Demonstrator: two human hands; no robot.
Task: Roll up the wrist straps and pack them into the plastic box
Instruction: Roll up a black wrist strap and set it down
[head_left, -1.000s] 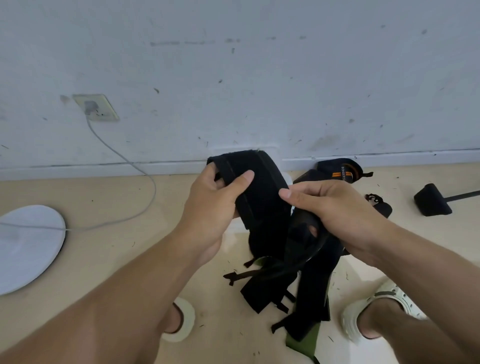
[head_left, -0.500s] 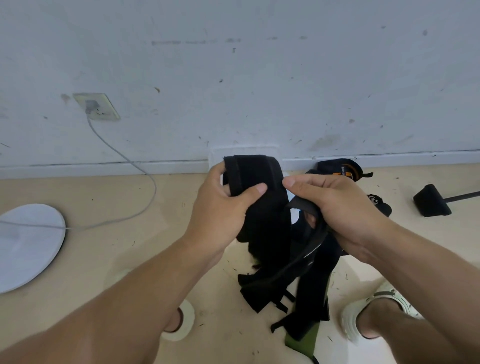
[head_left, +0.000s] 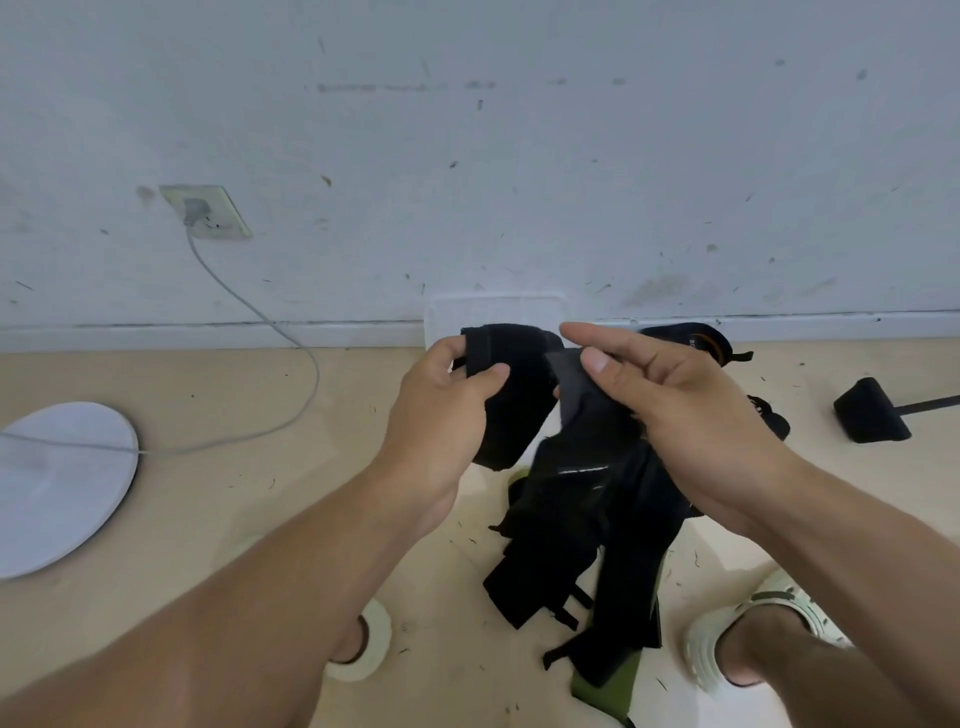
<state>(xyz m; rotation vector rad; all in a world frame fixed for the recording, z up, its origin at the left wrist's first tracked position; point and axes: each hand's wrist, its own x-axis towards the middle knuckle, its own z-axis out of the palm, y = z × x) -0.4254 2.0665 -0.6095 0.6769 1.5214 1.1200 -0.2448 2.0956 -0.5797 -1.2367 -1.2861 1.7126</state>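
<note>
Head camera, looking down over a beige floor (head_left: 208, 519) by a scuffed white wall: my left hand (head_left: 441, 415) grips the rolled end of a black wrist strap (head_left: 514, 400), thumb across the front and fingers curled behind, while my right hand (head_left: 670, 415) pinches the loose tail between thumb and forefinger. The rest of the strap hangs down into a heap of more black straps (head_left: 587, 545) on the floor between my feet. What looks like the plastic box (head_left: 493, 312) stands against the wall just behind my hands, mostly hidden by them. The roll looks loose; if my right hand lets the tail go slack, I expect the turns to spring open. The dangling part may also snag on the heap and drag it up.
</note>
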